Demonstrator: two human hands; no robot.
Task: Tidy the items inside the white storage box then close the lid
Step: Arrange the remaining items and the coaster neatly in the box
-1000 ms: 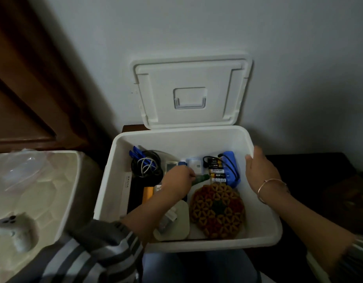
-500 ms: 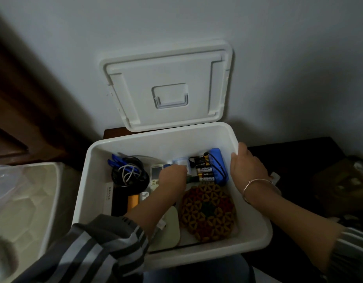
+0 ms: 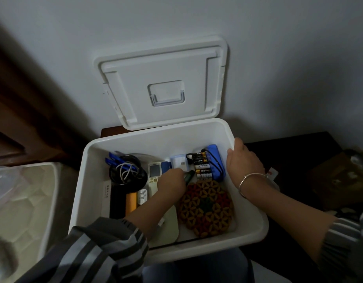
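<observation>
White storage box (image 3: 156,144) is gripped on its right rim, near the far right corner, by the right hand (image 3: 246,162): thumb inside, fingers curled over the outside, wrist w/ a silver bangle (image 3: 252,177). The left hand (image 3: 172,181) is down inside the box, mid-floor, knuckles up, fingers curled under. A dark green stick (image 3: 189,178) pokes out at its right side, but can't tell whether the hand holds it or just lies by it. A striped sleeve (image 3: 90,252) crosses the near rim.

Counts inside:
- 1 remote (image 3: 154,171), just left of the left hand
- 1 small white-blue case (image 3: 178,162), beyond the hand
- batteries (image 3: 203,166), stacked toward the far right corner; approx 5, too small to be sure
- 1 blue pack (image 3: 216,158) w/ a black cord, touching the batteries
- 1 round woven mat (image 3: 206,207), red, yellow and green, at the near right
- 1 black cable coil (image 3: 127,173) at the far left, w/ white wire on it
- blue pens (image 3: 112,159), approx 3
- 1 orange tube (image 3: 131,203) and 1 white plug (image 3: 142,198), along the left side

Also 1 lid (image 3: 164,82), off the opening, standing up against the wall (image 3: 278,58) behind the far rim.
</observation>
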